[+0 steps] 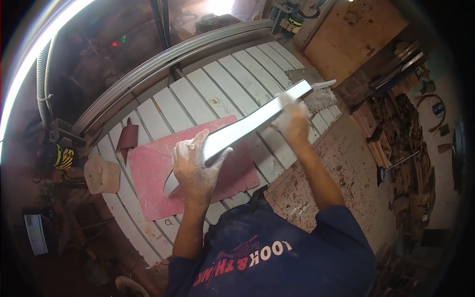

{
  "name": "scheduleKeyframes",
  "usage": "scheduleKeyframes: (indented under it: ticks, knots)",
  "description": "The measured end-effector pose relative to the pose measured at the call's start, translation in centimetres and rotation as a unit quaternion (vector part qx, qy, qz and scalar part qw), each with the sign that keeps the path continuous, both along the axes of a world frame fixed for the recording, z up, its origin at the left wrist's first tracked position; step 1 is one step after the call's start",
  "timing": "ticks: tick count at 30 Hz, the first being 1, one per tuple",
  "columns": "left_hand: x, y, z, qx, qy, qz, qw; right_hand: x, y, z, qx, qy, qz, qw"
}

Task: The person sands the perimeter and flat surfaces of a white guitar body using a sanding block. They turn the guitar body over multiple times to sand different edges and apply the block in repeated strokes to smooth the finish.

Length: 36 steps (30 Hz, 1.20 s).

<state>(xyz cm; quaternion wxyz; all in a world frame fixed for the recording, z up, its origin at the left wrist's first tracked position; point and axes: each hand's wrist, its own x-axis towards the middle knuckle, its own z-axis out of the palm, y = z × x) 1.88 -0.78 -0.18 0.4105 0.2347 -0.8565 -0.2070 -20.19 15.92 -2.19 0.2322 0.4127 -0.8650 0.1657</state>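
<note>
A long, smooth, white curved piece [247, 127], shaped like a furniture leg, slants from lower left to upper right over the table. My left hand [192, 161], dusted with white powder, is closed around its lower part, fingers on one side and thumb on the other. My right hand [295, 119] is at the upper part of the piece; its fingers are smeared by motion, so whether they hold anything cannot be made out. Under the piece lies a dusty pink-red board [148, 178]. A curled reddish-brown sheet, like sandpaper [128, 136], rests at the board's far left corner.
The white slatted table [198, 91] has a metal rail [198, 43] along its far side. A pale cap [102, 175] sits at the left edge. Grey jagged-edged mats [308, 75] lie at the right end. Many brown wood pieces [410, 163] are piled at the right.
</note>
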Motion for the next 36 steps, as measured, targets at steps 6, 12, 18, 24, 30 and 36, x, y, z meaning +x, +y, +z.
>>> scheduleKeyframes:
  ticks: [6, 12, 18, 24, 30, 36]
  knots:
    - [0.0, -0.4, 0.0, 0.009, -0.002, 0.002, 1.0, -3.9, 0.7, -2.2, -0.038, 0.007, 0.056, 0.998]
    - [0.0, -0.8, 0.0, 0.011, 0.0, 0.008, 1.0, 2.2, -1.5, -0.5, -0.039, 0.015, 0.174, 0.984]
    - [-0.4, -0.5, -0.1, 0.021, 0.013, 0.001, 1.0, -8.3, 1.6, -1.0, -0.085, 0.053, 0.007, 0.995]
    - [0.0, -0.8, -0.3, 0.015, 0.022, 0.003, 1.0, -6.5, 0.8, 0.0, -0.02, 0.015, 0.034, 0.999]
    - [-0.1, -0.5, 0.0, 0.017, 0.012, 0.01, 1.0, -3.8, -0.2, -2.4, -0.053, 0.07, 0.12, 0.989]
    - [-0.1, -0.1, 0.5, 0.014, 0.021, 0.006, 1.0, -8.3, 2.0, -1.0, 0.011, 0.016, -0.123, 0.992]
